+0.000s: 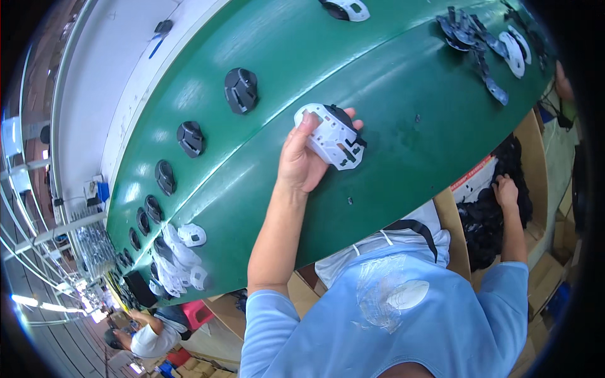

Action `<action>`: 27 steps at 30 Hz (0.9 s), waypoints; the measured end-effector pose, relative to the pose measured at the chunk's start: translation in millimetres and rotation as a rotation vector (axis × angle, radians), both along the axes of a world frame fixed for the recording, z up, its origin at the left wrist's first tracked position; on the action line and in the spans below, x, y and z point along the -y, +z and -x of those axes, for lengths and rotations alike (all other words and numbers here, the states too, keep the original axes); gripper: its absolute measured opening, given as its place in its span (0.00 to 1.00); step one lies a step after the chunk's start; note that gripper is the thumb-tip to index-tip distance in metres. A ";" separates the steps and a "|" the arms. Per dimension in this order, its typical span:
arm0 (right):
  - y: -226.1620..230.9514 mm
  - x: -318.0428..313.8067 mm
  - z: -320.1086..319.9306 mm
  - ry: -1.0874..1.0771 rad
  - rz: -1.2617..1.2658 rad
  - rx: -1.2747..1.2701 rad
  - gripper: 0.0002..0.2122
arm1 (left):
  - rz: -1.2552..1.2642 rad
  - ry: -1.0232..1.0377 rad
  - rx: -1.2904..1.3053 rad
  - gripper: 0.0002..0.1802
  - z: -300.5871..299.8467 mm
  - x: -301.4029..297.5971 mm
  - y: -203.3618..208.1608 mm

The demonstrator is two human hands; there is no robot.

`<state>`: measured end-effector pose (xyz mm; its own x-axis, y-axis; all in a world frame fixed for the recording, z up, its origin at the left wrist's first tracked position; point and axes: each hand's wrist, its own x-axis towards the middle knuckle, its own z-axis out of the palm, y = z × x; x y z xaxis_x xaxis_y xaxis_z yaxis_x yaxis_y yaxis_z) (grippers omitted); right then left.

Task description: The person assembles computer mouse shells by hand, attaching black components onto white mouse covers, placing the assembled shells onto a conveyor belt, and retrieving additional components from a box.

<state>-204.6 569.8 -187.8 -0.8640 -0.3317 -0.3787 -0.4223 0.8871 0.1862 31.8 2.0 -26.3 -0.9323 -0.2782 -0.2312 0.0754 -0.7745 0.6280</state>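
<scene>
My left hand (pixel 302 151) is closed around a white and black mouse shell (pixel 334 140) just above the green work surface (pixel 391 176). My thumb presses on its white, slotted side, and the black part shows behind, where my fingertips come round. Off to the right, my right hand (pixel 506 191) reaches down into a cardboard box (pixel 535 151) among many small black plastic parts (pixel 482 220). Its fingers are curled against the pile; what they grip, if anything, is hidden.
Black mouse shells (pixel 241 91) stand in a line along the far side. White shells (pixel 179 258) cluster at the left end. Dark parts (pixel 466 34) lie in a heap at the far right. Another person (pixel 151 334) sits at lower left, near a red stool (pixel 197 313).
</scene>
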 end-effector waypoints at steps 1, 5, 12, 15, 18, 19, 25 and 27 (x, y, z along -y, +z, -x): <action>-8.7 -6.9 3.7 0.006 -0.033 -0.006 0.12 | -0.091 0.028 0.007 0.34 1.1 -2.8 -1.1; -1.5 -1.4 3.1 -0.026 0.159 -0.147 0.14 | -0.201 -0.011 -0.107 0.39 -3.1 -1.6 -16.5; 110.9 111.7 -16.9 -0.170 1.313 0.081 0.23 | -0.172 0.001 -0.111 0.38 -5.8 -7.9 -11.0; 162.5 228.2 -58.3 -0.239 1.562 0.318 0.25 | -0.153 0.030 -0.061 0.42 -3.7 -15.0 -10.1; 182.3 317.5 -106.6 -0.095 1.704 0.725 0.19 | -0.116 0.136 -0.085 0.42 -3.9 -19.1 -18.4; 187.9 340.8 -121.8 -0.049 1.685 0.897 0.17 | -0.115 0.139 -0.083 0.42 -3.8 -21.0 -19.8; 187.4 412.5 -148.2 0.085 1.660 1.247 0.15 | 0.334 0.420 -0.082 0.42 -8.2 -25.4 -22.2; 176.6 420.9 -151.8 0.087 1.736 1.079 0.16 | 0.362 0.467 -0.077 0.41 -7.1 -26.8 -22.7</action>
